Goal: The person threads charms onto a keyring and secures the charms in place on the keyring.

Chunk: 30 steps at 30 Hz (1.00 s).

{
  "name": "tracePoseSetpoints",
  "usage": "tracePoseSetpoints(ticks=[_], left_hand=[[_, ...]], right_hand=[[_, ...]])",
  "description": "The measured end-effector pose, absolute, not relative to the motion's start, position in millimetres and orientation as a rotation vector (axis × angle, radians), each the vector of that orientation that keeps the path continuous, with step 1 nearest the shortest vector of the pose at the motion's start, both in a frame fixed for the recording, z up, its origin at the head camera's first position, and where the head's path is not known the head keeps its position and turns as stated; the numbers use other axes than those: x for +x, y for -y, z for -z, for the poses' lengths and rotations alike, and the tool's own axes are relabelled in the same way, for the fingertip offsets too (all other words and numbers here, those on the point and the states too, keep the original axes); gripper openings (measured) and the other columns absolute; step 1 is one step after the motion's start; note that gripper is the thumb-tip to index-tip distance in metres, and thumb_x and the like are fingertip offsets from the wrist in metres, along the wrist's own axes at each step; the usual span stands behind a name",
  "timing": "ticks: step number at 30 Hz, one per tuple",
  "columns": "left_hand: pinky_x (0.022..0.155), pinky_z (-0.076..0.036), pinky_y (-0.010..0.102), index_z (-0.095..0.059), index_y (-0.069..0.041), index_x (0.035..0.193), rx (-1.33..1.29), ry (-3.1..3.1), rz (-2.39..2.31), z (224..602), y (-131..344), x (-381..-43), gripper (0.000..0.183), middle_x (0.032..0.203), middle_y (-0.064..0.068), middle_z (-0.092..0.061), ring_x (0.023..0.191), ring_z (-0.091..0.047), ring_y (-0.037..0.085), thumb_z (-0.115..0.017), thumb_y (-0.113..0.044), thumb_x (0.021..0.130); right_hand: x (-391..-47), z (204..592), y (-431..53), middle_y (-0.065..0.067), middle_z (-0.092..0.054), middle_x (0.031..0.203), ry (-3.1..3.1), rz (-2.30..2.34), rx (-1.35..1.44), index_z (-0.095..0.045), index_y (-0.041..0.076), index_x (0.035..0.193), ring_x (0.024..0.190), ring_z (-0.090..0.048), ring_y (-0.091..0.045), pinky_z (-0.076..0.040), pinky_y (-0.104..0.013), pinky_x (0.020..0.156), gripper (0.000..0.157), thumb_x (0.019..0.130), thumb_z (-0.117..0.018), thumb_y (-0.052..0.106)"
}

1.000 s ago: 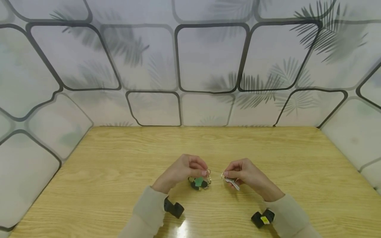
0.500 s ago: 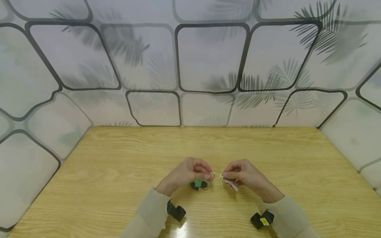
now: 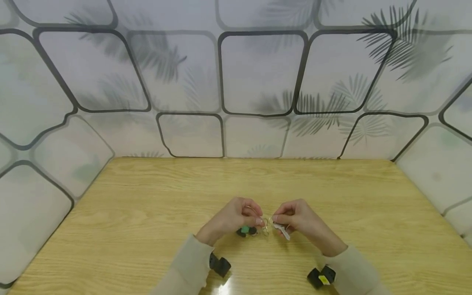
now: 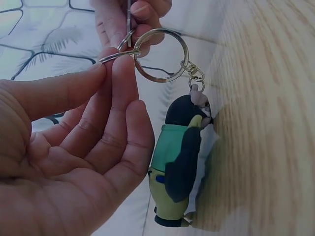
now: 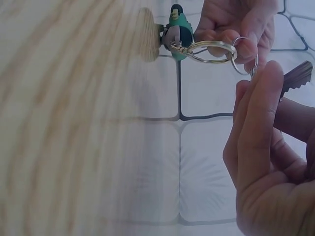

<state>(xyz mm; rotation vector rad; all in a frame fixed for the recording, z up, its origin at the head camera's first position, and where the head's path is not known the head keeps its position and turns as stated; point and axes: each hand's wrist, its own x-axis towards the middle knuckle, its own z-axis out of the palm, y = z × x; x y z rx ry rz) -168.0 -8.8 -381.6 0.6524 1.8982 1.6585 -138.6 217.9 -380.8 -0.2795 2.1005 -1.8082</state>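
Note:
Between thumb and fingertips, my left hand (image 3: 236, 215) pinches a small metal ring (image 4: 118, 55). That ring passes through a larger key ring (image 4: 186, 51). From the larger ring, a short chain (image 4: 195, 73) leads to a figurine keychain (image 4: 172, 152) with a green top, dark arms and yellow-green trousers, low by the tabletop. Opposite, my right hand (image 3: 300, 217) pinches a silver key (image 3: 283, 232) and a small ring at its head. The fingertips of both hands almost meet, rings between them. Whether the two small rings are linked, I cannot tell; fingers cover part of them.
A light wood table (image 3: 177, 180) lies under both hands. Patterned panels (image 3: 254, 135) with dark outlines and leaf prints rise along its back and sides. Black camera mounts (image 3: 221, 266) sit at both wrists, below the sleeves.
My left hand has moved right and slightly toward me, drawing the key ring along. The right hand has shifted slightly left with the key, so the gap between the rings has narrowed.

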Motion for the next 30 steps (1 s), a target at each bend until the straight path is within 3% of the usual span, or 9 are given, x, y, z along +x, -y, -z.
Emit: tracePoseSetpoints(ticks=[30], left_hand=[[0.073,-0.056,0.029,-0.055,0.002,0.095,0.675,-1.986,-1.629,382,2,-159,0.013,0.083,0.010,-0.072,0.079,-0.072,0.025,-0.067,0.005,0.094]], right_hand=[[-131,379,-211,-0.009,-0.070,0.076,-2.233,1.709,-0.301,-0.068,-0.013,0.091,0.061,-0.064,-0.013,-0.055,-0.024,0.055,0.012,0.096,-0.065,-0.002]])
